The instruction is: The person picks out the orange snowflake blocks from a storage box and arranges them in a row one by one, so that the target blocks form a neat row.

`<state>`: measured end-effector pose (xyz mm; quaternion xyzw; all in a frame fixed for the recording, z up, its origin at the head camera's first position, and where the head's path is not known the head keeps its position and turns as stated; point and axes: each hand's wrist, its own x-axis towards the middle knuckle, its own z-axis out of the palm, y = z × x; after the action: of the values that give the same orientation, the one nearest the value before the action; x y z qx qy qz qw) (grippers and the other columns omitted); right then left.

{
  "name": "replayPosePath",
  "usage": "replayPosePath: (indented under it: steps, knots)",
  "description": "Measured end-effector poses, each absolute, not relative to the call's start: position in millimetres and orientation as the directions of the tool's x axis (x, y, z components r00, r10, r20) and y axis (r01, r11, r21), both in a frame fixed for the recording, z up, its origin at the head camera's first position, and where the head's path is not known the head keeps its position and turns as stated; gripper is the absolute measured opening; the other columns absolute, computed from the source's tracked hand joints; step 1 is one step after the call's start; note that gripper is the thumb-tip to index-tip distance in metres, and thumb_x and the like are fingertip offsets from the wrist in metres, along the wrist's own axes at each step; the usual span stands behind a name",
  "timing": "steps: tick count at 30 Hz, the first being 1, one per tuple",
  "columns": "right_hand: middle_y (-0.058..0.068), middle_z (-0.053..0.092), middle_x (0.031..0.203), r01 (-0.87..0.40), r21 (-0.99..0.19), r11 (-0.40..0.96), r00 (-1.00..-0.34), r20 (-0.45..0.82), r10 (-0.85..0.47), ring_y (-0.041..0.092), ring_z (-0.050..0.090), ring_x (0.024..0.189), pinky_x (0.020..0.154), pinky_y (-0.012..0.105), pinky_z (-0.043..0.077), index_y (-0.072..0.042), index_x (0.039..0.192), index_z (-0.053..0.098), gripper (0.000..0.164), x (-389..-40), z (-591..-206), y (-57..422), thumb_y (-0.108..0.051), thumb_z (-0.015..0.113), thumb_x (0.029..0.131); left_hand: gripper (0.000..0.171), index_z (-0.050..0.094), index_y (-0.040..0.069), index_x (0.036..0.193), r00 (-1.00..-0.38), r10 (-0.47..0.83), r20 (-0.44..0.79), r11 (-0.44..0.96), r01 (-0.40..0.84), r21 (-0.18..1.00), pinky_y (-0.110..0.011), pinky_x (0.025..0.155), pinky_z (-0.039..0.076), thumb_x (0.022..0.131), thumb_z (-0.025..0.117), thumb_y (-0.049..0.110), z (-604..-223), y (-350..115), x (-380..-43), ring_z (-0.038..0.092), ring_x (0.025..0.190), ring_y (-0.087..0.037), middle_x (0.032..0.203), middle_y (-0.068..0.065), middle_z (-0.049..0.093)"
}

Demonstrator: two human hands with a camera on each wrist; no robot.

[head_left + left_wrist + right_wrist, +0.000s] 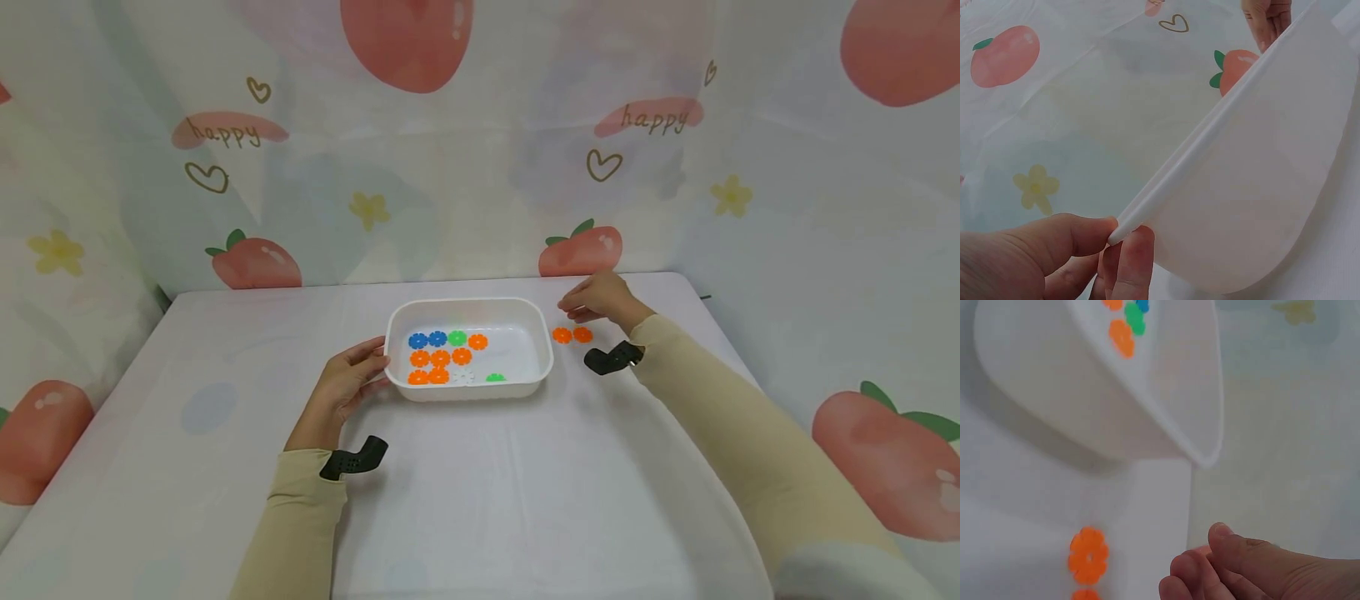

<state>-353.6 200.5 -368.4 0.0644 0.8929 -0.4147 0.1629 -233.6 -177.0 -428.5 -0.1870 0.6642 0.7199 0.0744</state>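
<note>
A white plastic tray (468, 390) stands on the table with several flower-shaped plastic pieces inside: blue pieces (418, 341), orange pieces (440, 358), white pieces (465, 377) and green pieces (457, 338). The front wall partly hides the nearest row. My left hand (350, 382) pinches the tray's left rim between thumb and fingers, as the left wrist view shows close up. To the right of the tray, two orange flower pieces (572, 335) lie side by side on the table. Just behind and above them hovers my right hand (602, 298), fingers loosely bent, with no piece visible in it.
A white cloth covers the table (480, 500). Behind it and at both sides hang cloth walls (465, 200) printed with fruit, hearts and yellow flowers. A black wrist camera (356, 458) sits on the left forearm, another black camera (613, 358) on the right.
</note>
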Motion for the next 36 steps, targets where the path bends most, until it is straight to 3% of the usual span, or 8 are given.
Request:
replayPosePath:
  steps: [7, 18, 23, 26, 36]
  knots:
    - [0.016, 0.073, 0.101, 0.137, -0.756, 0.640, -0.944, -0.295, -0.147, 0.032, 0.070, 0.099, 0.087, 0.037, 0.058, 0.004, 0.114, 0.069, 0.031, -344, -353, 155, -0.015, 0.073, 0.090, 0.047, 0.056, 0.011, 0.139, -0.918, -0.138, -0.371, -0.106, -0.359, 0.927, -0.024, 0.076, 0.060, 0.093, 0.067, 0.010, -427, -177, -233, 0.064, 0.090, -0.014, 0.123, -0.007, 0.057]
    - [0.012, 0.073, 0.092, 0.140, -0.795, 0.591, -0.907, -0.342, -0.245, 0.019, 0.070, 0.079, 0.076, 0.027, 0.061, 0.002, 0.109, 0.072, 0.028, -329, -369, 103, -0.013, 0.077, 0.086, 0.048, 0.056, 0.012, 0.140, -0.920, -0.131, -0.369, -0.107, -0.357, 0.928, -0.024, 0.077, 0.059, 0.094, 0.067, 0.011, -430, -179, -235, 0.062, 0.093, -0.015, 0.122, -0.006, 0.057]
    - [0.013, 0.072, 0.096, 0.140, -0.785, 0.604, -0.914, -0.337, -0.225, 0.015, 0.067, 0.078, 0.077, 0.025, 0.060, 0.002, 0.112, 0.072, 0.030, -331, -388, 93, -0.010, 0.077, 0.085, 0.047, 0.056, 0.012, 0.140, -0.920, -0.137, -0.367, -0.111, -0.354, 0.929, -0.024, 0.076, 0.060, 0.094, 0.066, 0.010, -431, -179, -236, 0.064, 0.092, -0.015, 0.124, -0.007, 0.057]
    - [0.011, 0.071, 0.095, 0.132, -0.766, 0.629, -0.929, -0.316, -0.191, 0.013, 0.064, 0.074, 0.071, 0.019, 0.058, 0.000, 0.111, 0.073, 0.031, -333, -398, 89, -0.010, 0.079, 0.083, 0.046, 0.057, 0.012, 0.139, -0.920, -0.138, -0.367, -0.112, -0.354, 0.929, -0.024, 0.075, 0.060, 0.094, 0.066, 0.010, -431, -178, -236, 0.064, 0.091, -0.015, 0.122, -0.007, 0.057]
    - [0.003, 0.069, 0.077, 0.048, -0.705, 0.708, -0.963, -0.222, -0.155, 0.011, 0.057, 0.061, 0.055, 0.016, 0.046, -0.005, 0.103, 0.076, 0.028, -339, -423, 85, -0.014, 0.083, 0.078, 0.047, 0.056, 0.011, 0.139, -0.919, -0.137, -0.369, -0.115, -0.355, 0.928, -0.024, 0.076, 0.060, 0.093, 0.067, 0.009, -430, -178, -236, 0.062, 0.091, -0.015, 0.123, -0.008, 0.058]
